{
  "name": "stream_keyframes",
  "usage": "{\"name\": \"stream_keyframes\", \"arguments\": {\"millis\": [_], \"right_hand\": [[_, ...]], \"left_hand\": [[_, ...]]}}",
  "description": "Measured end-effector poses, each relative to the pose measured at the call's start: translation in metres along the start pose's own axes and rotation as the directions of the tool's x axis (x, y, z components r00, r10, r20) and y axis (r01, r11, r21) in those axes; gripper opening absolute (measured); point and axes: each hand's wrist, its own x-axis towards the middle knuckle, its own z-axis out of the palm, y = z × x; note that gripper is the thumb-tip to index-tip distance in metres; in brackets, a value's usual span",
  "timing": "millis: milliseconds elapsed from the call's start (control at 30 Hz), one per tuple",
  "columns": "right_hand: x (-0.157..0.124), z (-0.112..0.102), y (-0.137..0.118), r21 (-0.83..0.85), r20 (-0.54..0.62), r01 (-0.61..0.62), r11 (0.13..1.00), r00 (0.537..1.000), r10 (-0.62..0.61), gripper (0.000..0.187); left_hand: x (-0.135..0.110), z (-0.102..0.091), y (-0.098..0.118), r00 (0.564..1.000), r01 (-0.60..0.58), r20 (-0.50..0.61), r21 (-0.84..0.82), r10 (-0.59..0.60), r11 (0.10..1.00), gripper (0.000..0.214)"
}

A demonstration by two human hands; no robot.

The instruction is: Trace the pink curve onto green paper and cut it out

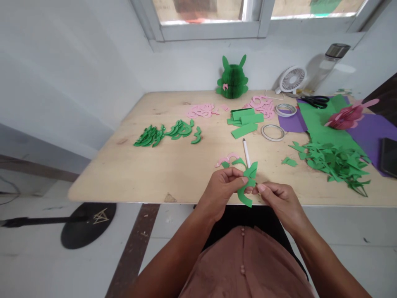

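Observation:
My left hand pinches a curved green paper cutout between thumb and fingers, above the table's front edge. My right hand is closed at the cutout's right side, thumb against fingers. Something small and dark shows at its fingertips, too small to name. Just beyond the hands lie a white pen, its near end hidden behind the green paper, and a pink curved paper cutout with green pieces beside it.
Green curved cutouts lie in piles at left. Green strips, pink cutouts and tape rolls are farther back. Green scraps, scissors and a phone are at right. A green paper figure stands near the wall.

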Motion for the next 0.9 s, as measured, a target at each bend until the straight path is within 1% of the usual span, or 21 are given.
{"name": "stream_keyframes", "arguments": {"millis": [267,467,600,667,733,833,900], "right_hand": [[0.0006,-0.0008,0.0039,-0.042,-0.015,0.016,0.999,1.0,-0.016,0.034],[0.0,-0.0006,-0.0004,-0.092,-0.035,0.032,0.995,0.999,-0.035,0.037],[-0.0015,-0.0029,0.0007,-0.092,-0.033,0.006,0.996,0.999,-0.009,0.04],[-0.0017,-0.0043,0.003,-0.048,-0.046,-0.033,0.998,0.998,0.031,0.042],[-0.0011,-0.0049,0.0045,0.037,-0.069,-0.057,0.998,0.996,0.059,0.043],[0.0015,-0.003,0.0023,0.168,-0.117,-0.012,0.986,0.993,0.032,0.04],[0.004,0.0003,-0.0018,0.209,-0.129,0.032,0.977,0.992,-0.005,0.035]], "left_hand": [[-0.0005,0.0006,0.0009,1.0,-0.006,0.005,-0.01,0.006,1.0,0.025],[-0.0005,0.0011,0.0012,1.0,-0.013,0.005,-0.017,0.013,1.0,0.025],[-0.0012,0.0,0.0016,1.0,-0.006,-0.002,-0.062,0.006,0.998,0.026],[-0.001,-0.001,0.0012,1.0,0.0,0.003,-0.081,0.0,0.997,0.026],[-0.0008,-0.0016,0.0005,1.0,0.006,0.012,-0.099,-0.004,0.995,0.026],[-0.0015,-0.0013,-0.0002,0.999,0.022,0.028,-0.116,-0.019,0.993,0.026],[-0.0027,-0.0005,-0.0007,0.998,0.042,0.049,-0.123,-0.036,0.992,0.026]]}}
